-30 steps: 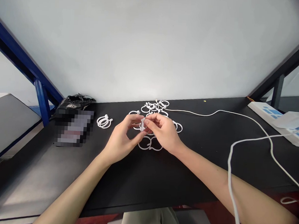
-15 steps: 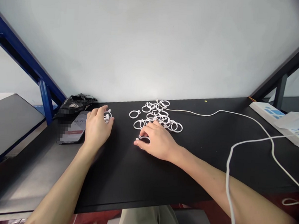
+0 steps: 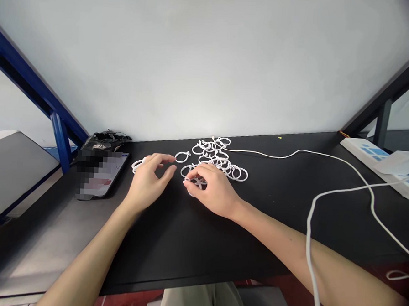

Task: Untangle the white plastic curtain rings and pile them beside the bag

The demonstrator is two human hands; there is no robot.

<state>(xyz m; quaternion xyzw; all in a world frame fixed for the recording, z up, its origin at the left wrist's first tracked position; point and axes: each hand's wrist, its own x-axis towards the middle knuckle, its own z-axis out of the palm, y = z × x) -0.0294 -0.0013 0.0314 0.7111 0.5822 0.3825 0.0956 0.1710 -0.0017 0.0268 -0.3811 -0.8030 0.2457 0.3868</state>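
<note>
White curtain rings, each with a small eyelet, lie in a loose pile on the black table. My right hand is at the pile's near side, thumb and fingers pinching a white curtain ring partly hidden by the fingers. My left hand holds nothing, its thumb and fingers apart, pointing toward my right hand. One single curtain ring lies just beyond my left fingertips. Behind the left hand, more white rings show at its left edge, mostly covered.
A phone lies at the left, with a crumpled black plastic bag behind it. White cables cross the right side, one over my right forearm. A white box with blue marks sits far right, and a pale wall stands behind.
My left hand has moved right, away from the phone and the rings beside it, toward my right hand. My right hand has lifted its ring slightly and closed its pinch.
</note>
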